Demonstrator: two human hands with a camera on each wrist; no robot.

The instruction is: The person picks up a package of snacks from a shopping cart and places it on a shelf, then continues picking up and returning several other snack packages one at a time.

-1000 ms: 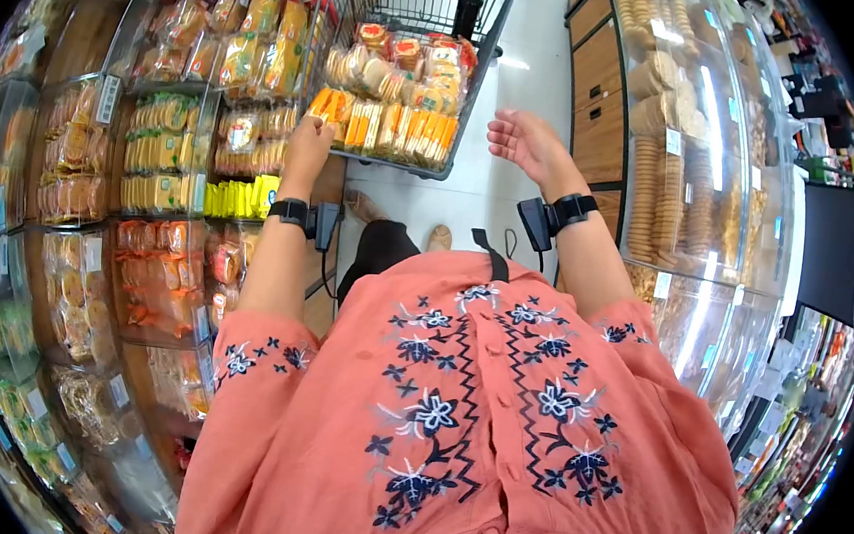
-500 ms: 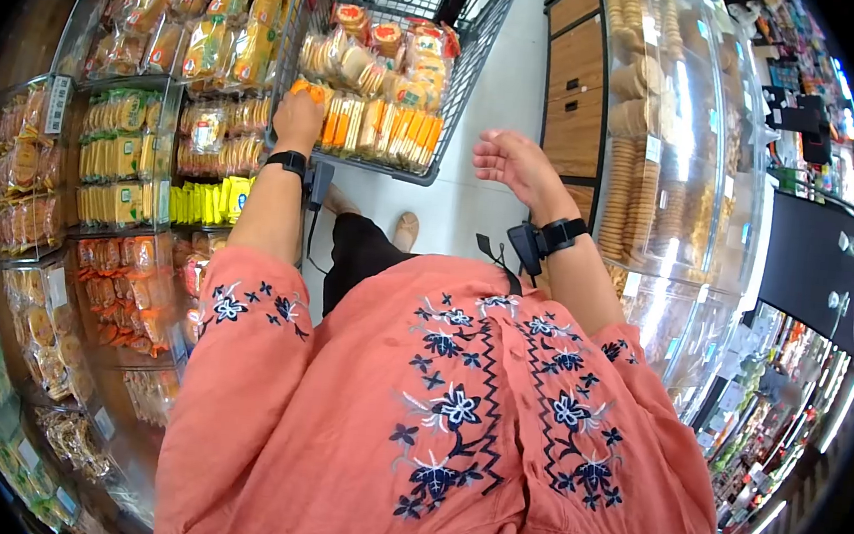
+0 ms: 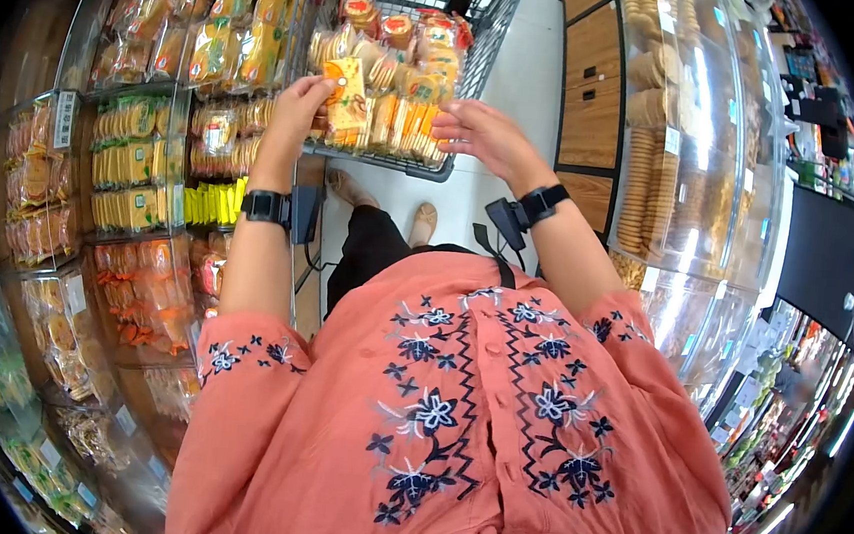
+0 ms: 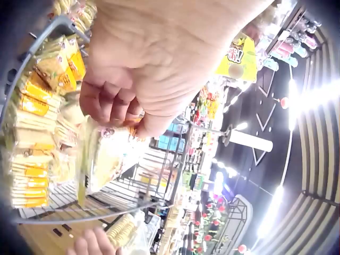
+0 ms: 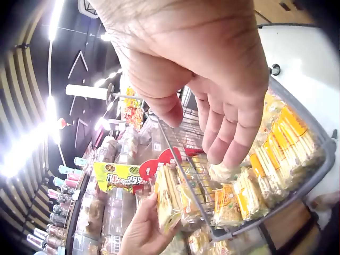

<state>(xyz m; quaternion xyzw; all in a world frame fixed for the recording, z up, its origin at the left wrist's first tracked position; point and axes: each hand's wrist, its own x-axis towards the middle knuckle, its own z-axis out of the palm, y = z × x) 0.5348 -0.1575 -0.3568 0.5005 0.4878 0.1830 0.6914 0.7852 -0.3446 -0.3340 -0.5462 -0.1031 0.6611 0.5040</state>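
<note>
In the head view my left hand [image 3: 296,121] pinches the left edge of a flat packet of crackers [image 3: 347,100] with orange print, raised above the shopping cart [image 3: 423,170]. The same packet shows in the left wrist view under my curled fingers. My right hand [image 3: 497,144] is at the cart's right side, fingers loosely bent and nothing in them. Its fingertips overlap the end of a row of upright orange-and-clear cracker packets [image 3: 408,130]. Behind that row lie clear bags of round biscuits [image 3: 398,32] with red labels.
Shelf bins of packaged snacks [image 3: 131,143] line the left side, close to the cart. Bright yellow packets [image 3: 213,202] sit on a lower shelf. On the right are a wooden cabinet [image 3: 588,129] and clear bins of stacked biscuits [image 3: 645,174]. My feet stand on pale floor behind the cart.
My left hand, at the left end of the packet row earlier, has lifted a cracker packet, whose face now shows. My right hand has moved left to the cart's right edge.
</note>
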